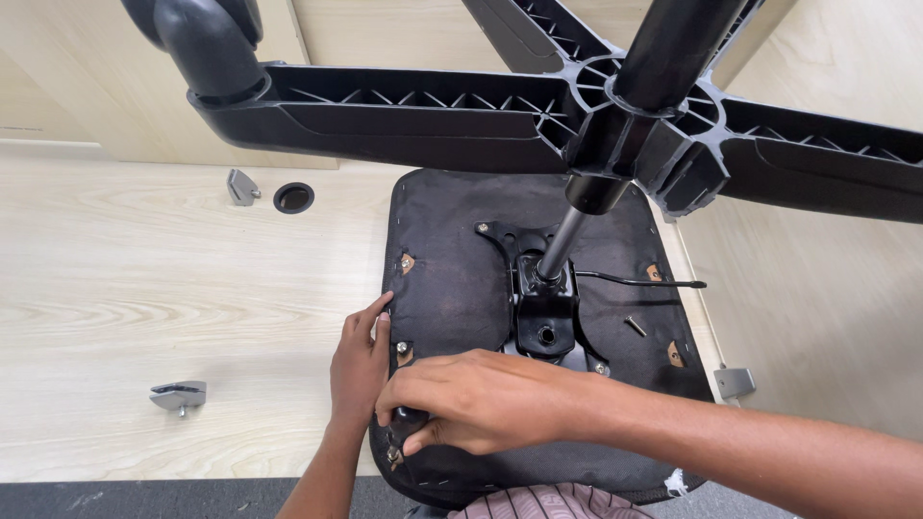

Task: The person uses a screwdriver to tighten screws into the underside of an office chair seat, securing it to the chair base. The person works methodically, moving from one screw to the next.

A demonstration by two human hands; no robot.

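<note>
An office chair lies upside down on a pale wooden desk (pixel 144 288). Its black seat underside (pixel 452 259) faces up, with the metal tilt mechanism (pixel 545 312) bolted at its middle. The gas column and black star base (pixel 615 106) rise toward me. My left hand (pixel 361 360) rests flat on the seat's left edge, fingers spread. Crossing over it, my right hand (pixel 471 399) grips a small dark tool handle (pixel 406 419) at the seat's front left corner, next to a bolt.
A loose bolt (pixel 635 326) lies on the seat at right, beneath the black lever (pixel 639 282). Grey metal brackets (pixel 179 394) (pixel 242 186) and a round cable hole (pixel 293 197) sit on the desk. Another bracket (pixel 735 382) is at the desk's right edge.
</note>
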